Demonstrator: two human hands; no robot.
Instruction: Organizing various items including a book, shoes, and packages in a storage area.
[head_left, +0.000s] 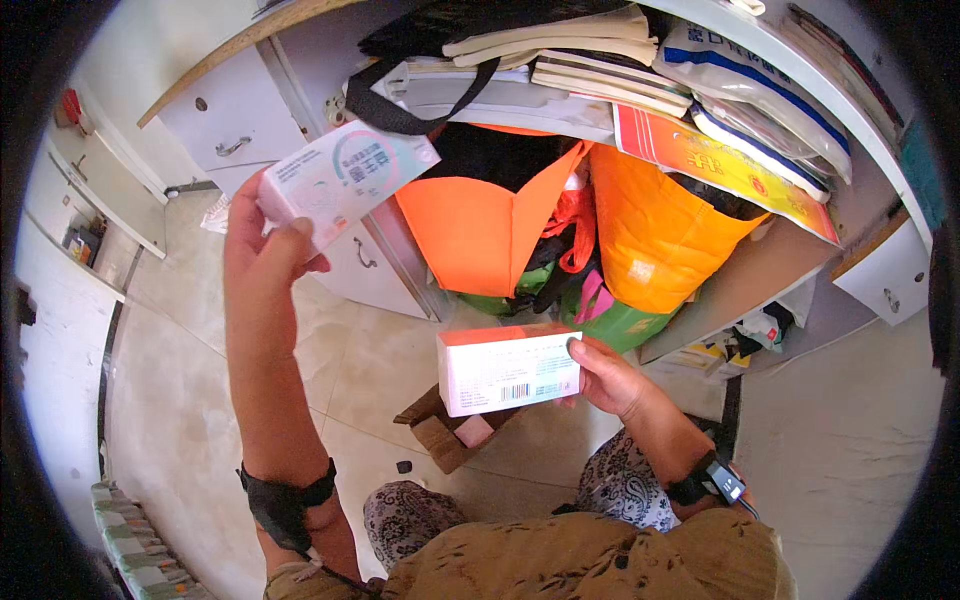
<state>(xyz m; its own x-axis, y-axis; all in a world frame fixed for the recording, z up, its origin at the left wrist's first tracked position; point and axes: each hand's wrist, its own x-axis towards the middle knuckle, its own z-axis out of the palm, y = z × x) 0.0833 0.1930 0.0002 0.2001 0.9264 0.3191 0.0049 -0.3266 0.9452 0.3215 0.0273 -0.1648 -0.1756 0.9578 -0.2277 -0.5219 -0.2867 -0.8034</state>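
My left hand grips the near end of a pale pink and white printed cardboard box, raised at the upper left beside a black strap. My right hand is closed on the right end of a second white box, its thumb at the upper right corner; this box has an orange-red top side, and its printed face with a barcode is turned up. Below it, an opened brown cardboard carton stands on the floor, partly hidden, with a pale pink item inside.
Ahead, orange and yellow-orange bags stand in a cabinet bay above a green bag. Books and plastic-wrapped packs lie on the shelf above. White drawers flank the bay at left. A small dark object lies on the tiles.
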